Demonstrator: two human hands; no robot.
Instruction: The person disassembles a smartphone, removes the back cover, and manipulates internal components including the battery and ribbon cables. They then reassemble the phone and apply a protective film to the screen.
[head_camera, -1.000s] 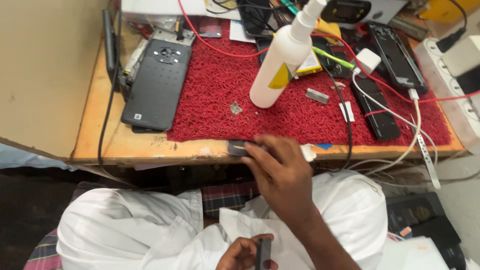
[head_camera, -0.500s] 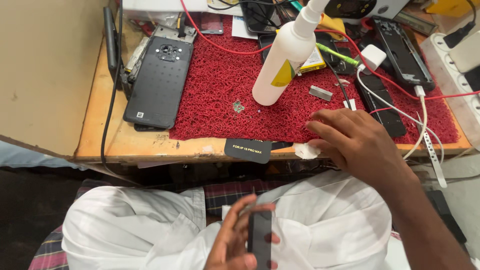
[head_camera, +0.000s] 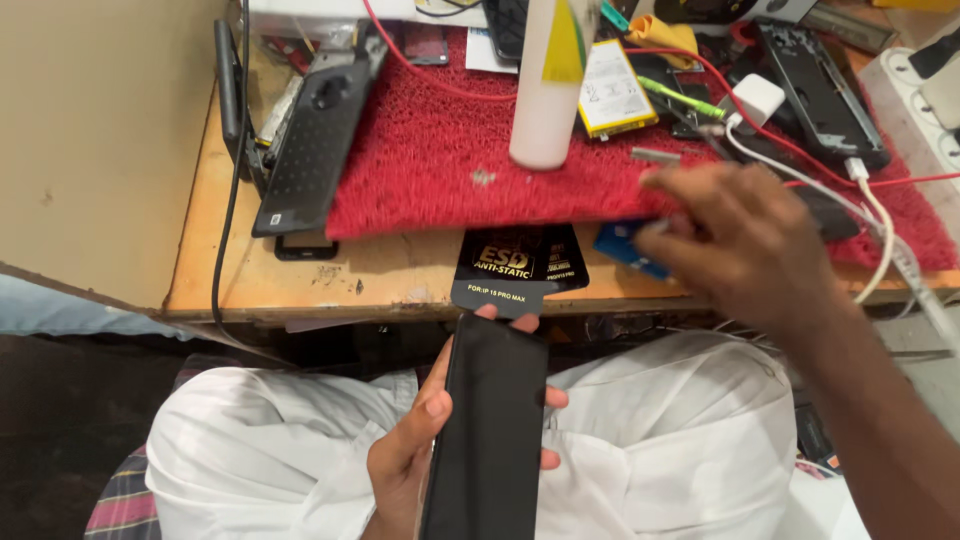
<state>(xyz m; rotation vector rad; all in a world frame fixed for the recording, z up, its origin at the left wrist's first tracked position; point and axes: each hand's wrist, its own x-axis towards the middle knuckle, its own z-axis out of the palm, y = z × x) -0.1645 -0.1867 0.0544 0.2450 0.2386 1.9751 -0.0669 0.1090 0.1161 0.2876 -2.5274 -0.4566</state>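
Observation:
My left hand holds a black phone upright over my lap, its dark face toward me. My right hand is blurred at the front edge of the red mat, fingers closed around a small blue card-like piece. A black packet with gold print lies on the wooden table edge, just above the phone's top.
A white squeeze bottle stands on the mat. A black perforated phone back leans at the left. A yellow-edged battery, white charger and cables, and an opened phone frame crowd the right.
The left hand raised the phone from low in the lap toward the table. The right hand slid right along the table edge and picked up a blue piece.

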